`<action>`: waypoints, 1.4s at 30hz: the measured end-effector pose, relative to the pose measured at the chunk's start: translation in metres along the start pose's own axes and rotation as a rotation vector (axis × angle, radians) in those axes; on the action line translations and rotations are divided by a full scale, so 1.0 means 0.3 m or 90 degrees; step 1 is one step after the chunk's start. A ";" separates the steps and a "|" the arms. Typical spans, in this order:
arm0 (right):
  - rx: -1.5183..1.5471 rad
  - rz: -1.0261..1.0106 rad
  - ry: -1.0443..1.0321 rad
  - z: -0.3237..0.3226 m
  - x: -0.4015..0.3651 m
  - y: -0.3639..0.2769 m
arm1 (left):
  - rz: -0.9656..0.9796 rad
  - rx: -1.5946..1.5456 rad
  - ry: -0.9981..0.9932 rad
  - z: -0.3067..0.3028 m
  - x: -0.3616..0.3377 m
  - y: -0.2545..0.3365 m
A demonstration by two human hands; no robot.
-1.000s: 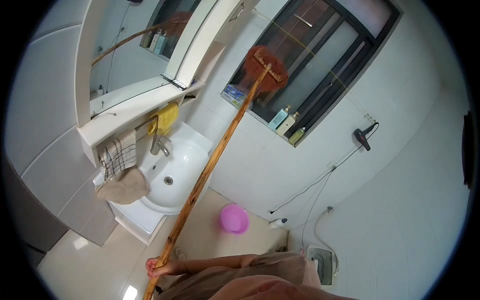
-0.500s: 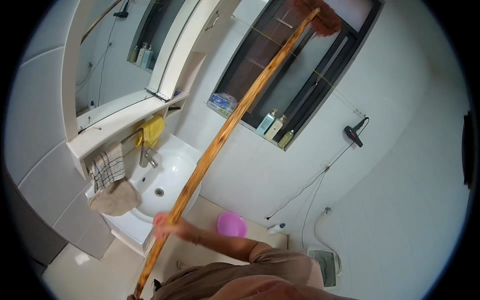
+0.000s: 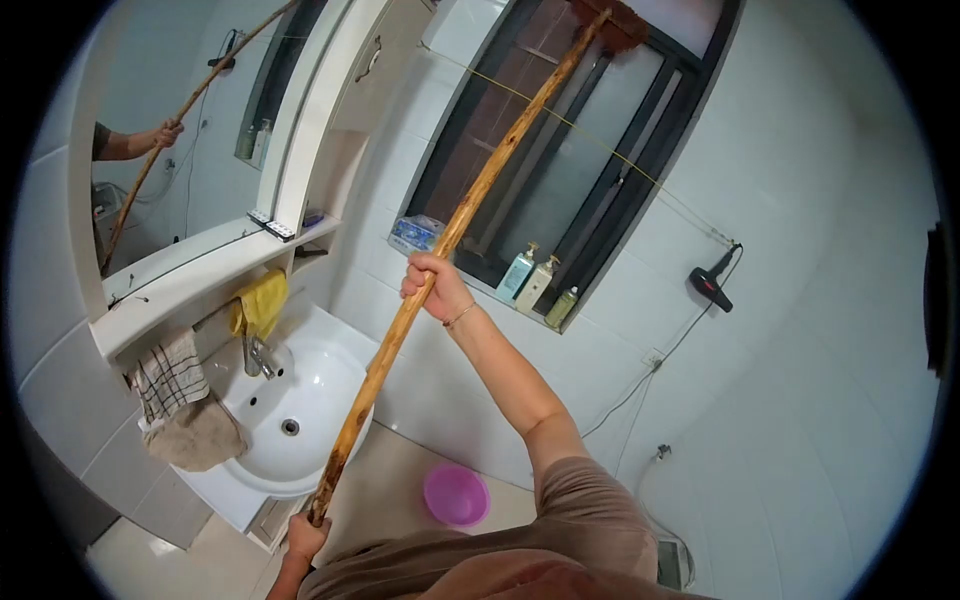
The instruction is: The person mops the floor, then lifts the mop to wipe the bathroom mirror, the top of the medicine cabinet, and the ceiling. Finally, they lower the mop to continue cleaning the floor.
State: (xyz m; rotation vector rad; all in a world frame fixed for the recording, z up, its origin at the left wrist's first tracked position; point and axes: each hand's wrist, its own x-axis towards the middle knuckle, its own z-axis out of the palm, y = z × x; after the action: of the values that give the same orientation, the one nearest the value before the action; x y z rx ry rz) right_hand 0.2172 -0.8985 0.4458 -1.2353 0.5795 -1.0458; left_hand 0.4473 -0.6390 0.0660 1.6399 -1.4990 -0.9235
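A long-handled broom with a knotty wooden pole (image 3: 500,160) runs diagonally across the view. Its reddish-brown fibrous head (image 3: 625,28) is raised against the top of the dark-framed window (image 3: 560,200). My right hand (image 3: 435,287) is wrapped round the middle of the pole, in front of the window's lower corner. Lower left, my left hand (image 3: 305,537) grips the pole's bottom end. The washbasin (image 3: 320,400) lies left of the pole, below both the mirror and its shelf.
Pump bottles (image 3: 533,280) and a blue packet (image 3: 417,233) stand on the sill. A thin yellow line (image 3: 590,135) crosses in front of the window. A hair dryer (image 3: 710,285) hangs on the right wall. On the floor sits a pink basin (image 3: 456,495). Cloths (image 3: 195,430) drape over the washbasin's edge.
My right hand has slid up the pole from beside the washbasin to near the sill. My left hand has come into fuller view. The broom head has shifted slightly up and left in view.
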 end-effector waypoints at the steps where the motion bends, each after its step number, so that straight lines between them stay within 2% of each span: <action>1: 0.001 0.000 -0.008 -0.043 0.020 -0.024 | 0.040 0.015 0.013 0.024 0.021 0.044; 6: -0.026 -0.010 0.049 -0.138 0.066 -0.114 | 0.012 -0.038 -0.007 0.119 0.098 0.141; 8: -0.015 -0.014 0.042 -0.178 0.090 -0.151 | 0.120 -0.046 0.040 0.134 0.115 0.198; 9: -0.015 -0.013 0.042 -0.195 0.108 -0.179 | 0.120 -0.047 0.040 0.136 0.130 0.228; 16: -0.047 -0.047 0.131 -0.220 0.171 -0.479 | 0.103 -0.138 -0.035 0.165 0.240 0.494; 21: -0.105 -0.084 0.192 -0.145 0.081 -0.471 | 0.121 -0.203 -0.065 0.233 0.256 0.446; 23: -0.148 -0.108 0.222 -0.089 0.034 -0.430 | 0.063 -0.213 -0.144 0.252 0.266 0.384; 26: -0.177 -0.126 0.230 0.015 -0.037 -0.370 | 0.010 -0.177 -0.199 0.243 0.257 0.310; 31: -0.233 -0.170 0.199 0.185 -0.154 -0.197 | -0.009 -0.151 -0.236 0.243 0.228 0.018; 34: -0.201 -0.131 0.131 0.330 -0.231 -0.008 | -0.043 -0.096 -0.231 0.092 0.138 -0.106; 37: -0.184 -0.016 -0.010 0.463 -0.304 0.212 | -0.116 -0.060 -0.228 0.088 0.071 -0.582; 39: -0.266 0.011 -0.138 0.549 -0.365 0.367 | -0.202 -0.068 -0.205 0.001 -0.083 -0.778; 40: -0.251 0.061 -0.162 0.621 -0.416 0.422 | -0.246 -0.085 -0.206 -0.054 -0.169 -0.868; 42: -0.231 0.118 -0.216 0.755 -0.510 0.533 | -0.224 -0.067 -0.146 -0.048 -0.353 -1.188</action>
State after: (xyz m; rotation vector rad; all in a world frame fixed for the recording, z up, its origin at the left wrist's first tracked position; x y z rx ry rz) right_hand 0.3901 -0.6591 0.3316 -1.6021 0.6205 -0.5705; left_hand 0.6244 -0.5094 -0.2345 1.8001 -1.3004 -1.3983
